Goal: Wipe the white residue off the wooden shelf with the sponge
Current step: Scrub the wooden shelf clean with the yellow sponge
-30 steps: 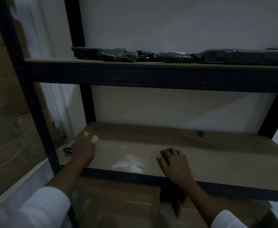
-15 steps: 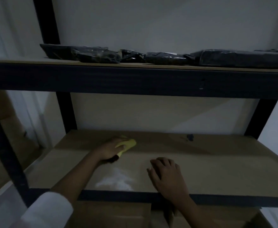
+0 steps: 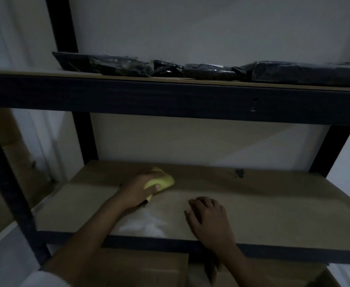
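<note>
Since the earlier frames, my left hand point(image 3: 138, 190) has carried the sponge point(image 3: 159, 181) from the shelf's left end toward its middle. Nearest me, the white residue point(image 3: 144, 225) lies at the front edge of the wooden shelf point(image 3: 273, 204), its long axis running left to right. My right hand point(image 3: 209, 218) rests beside it, fingers loosely curled, holding nothing; it has barely shifted. Farther back, my left hand grips the sponge, so the residue lies toward me from it. Black wrapped packages point(image 3: 170, 68) occupy the upper shelf.
</note>
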